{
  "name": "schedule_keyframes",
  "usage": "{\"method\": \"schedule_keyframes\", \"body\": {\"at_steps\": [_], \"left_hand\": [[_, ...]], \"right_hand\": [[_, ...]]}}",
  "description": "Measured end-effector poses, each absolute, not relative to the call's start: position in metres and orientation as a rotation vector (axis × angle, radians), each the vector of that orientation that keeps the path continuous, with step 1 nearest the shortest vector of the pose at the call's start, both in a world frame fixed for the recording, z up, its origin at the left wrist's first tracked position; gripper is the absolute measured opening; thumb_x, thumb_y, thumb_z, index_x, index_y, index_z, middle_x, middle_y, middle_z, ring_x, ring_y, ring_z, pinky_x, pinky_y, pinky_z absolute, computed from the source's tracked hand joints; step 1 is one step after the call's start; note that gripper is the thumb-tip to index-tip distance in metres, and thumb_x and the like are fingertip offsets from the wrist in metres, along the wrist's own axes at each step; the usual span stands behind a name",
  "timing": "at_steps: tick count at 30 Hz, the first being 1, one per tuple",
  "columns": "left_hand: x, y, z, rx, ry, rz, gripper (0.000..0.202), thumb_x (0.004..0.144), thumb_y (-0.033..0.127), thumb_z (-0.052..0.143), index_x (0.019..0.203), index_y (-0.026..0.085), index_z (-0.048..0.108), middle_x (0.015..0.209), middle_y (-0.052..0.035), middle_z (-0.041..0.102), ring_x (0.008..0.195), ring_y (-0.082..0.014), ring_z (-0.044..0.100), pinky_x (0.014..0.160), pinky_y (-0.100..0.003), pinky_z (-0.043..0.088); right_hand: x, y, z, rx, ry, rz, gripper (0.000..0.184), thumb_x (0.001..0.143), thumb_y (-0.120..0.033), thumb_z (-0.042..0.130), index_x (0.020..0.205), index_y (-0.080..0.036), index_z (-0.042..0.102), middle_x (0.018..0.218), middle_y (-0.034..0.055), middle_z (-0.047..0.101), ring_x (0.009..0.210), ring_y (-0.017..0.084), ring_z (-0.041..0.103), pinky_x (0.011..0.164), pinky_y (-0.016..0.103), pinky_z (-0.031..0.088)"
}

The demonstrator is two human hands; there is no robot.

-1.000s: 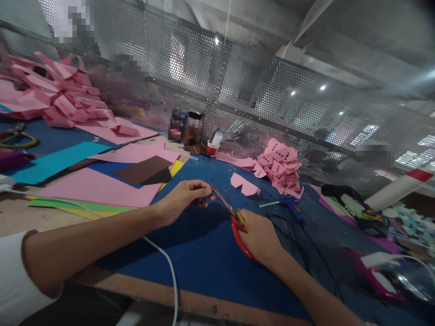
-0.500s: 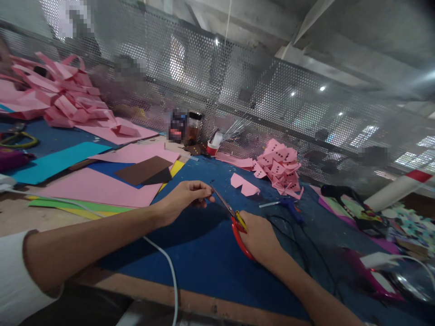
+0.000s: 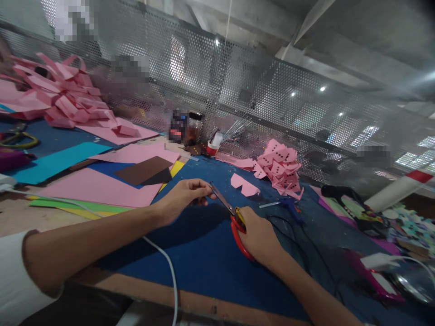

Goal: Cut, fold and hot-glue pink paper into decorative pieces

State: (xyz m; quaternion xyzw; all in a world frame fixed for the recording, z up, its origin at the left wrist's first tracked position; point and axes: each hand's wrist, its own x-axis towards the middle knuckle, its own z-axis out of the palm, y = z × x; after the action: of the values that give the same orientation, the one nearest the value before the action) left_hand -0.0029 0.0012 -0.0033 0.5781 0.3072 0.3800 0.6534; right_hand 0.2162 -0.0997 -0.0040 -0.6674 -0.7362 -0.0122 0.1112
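Scissors (image 3: 223, 199) held above the blue tabletop (image 3: 204, 267); long axis diagonal, blades pointing left and away from the wearer. Right hand (image 3: 261, 233): fingers closed around the red-and-yellow handles. Left hand (image 3: 190, 195): fingers curled at the blade tips; cannot tell whether they grip anything. Beyond, red-and-white cup (image 3: 213, 149) contains a white item; dark-lidded jar (image 3: 195, 129) nearby, brownish contents unclear.
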Motion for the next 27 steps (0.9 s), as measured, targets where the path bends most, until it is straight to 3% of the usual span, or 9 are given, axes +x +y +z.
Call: {"method": "schedule_keyframes", "body": {"at_steps": [6,27], "left_hand": [[-0.0025,0.0019,-0.0048,1.308,0.704,0.869,0.024,0.079,0.036,0.07,0.09,0.015,0.065,0.091,-0.0048,0.069,0.068,-0.0102,0.058,0.067,-0.025,0.047],[-0.0021,0.0033,-0.0077,1.344,0.69,0.853,0.026,0.081,0.038,0.07,0.089,0.015,0.064,0.095,-0.0058,0.071,0.07,-0.0095,0.058,0.069,-0.024,0.047]], "right_hand": [[0.2172,-0.1007,-0.0057,-1.953,-2.17,0.019,0.016,0.091,-0.035,0.048,0.093,-0.021,0.054,0.079,0.0012,0.062,0.066,0.016,0.058,0.056,0.026,0.02],[0.2177,-0.1007,-0.0059,-1.963,-2.186,-0.008,0.016,0.089,-0.035,0.051,0.082,-0.02,0.053,0.073,0.0007,0.063,0.062,0.014,0.055,0.056,0.027,0.019]]}}
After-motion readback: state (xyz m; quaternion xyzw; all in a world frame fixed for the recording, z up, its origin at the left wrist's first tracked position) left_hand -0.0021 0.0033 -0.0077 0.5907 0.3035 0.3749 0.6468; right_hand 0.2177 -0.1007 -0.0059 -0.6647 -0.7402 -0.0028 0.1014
